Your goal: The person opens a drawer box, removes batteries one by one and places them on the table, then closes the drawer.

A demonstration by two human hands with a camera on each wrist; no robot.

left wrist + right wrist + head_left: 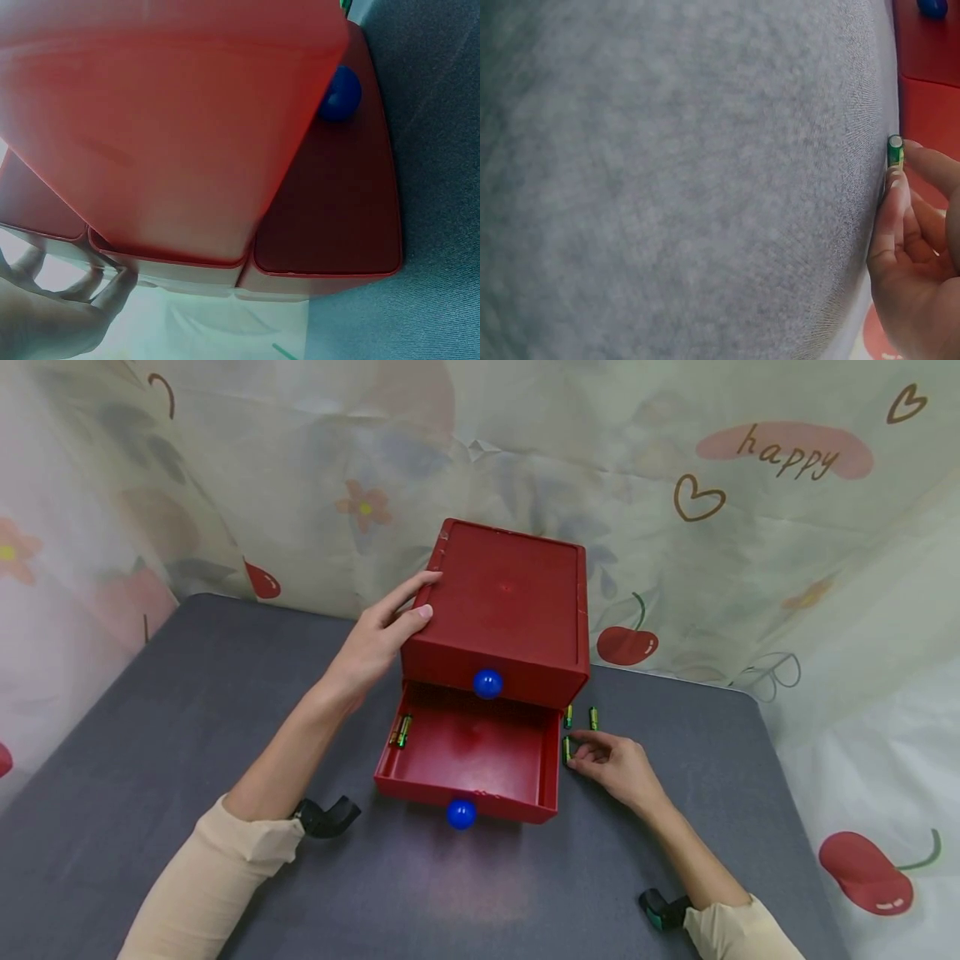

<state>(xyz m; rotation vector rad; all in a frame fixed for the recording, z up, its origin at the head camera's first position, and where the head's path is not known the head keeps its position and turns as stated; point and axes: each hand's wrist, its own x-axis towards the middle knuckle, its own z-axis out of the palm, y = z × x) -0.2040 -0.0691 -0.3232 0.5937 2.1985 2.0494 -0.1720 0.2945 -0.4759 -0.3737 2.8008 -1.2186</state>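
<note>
A red drawer cabinet stands on the table, with a drawer pulled out toward me. My left hand rests on the cabinet's upper left edge, its fingers fairly straight; the left wrist view shows the fingers against the red casing. Just right of the pulled-out drawer, my right hand pinches a small green battery between thumb and finger. Two more green batteries, a nearer one and another one, are beyond that hand. Along the drawer's left inner wall lies a green battery.
Blue round knobs sit on the upper front and on the open drawer's front. The dark grey table extends around the cabinet. Behind it hangs a printed curtain.
</note>
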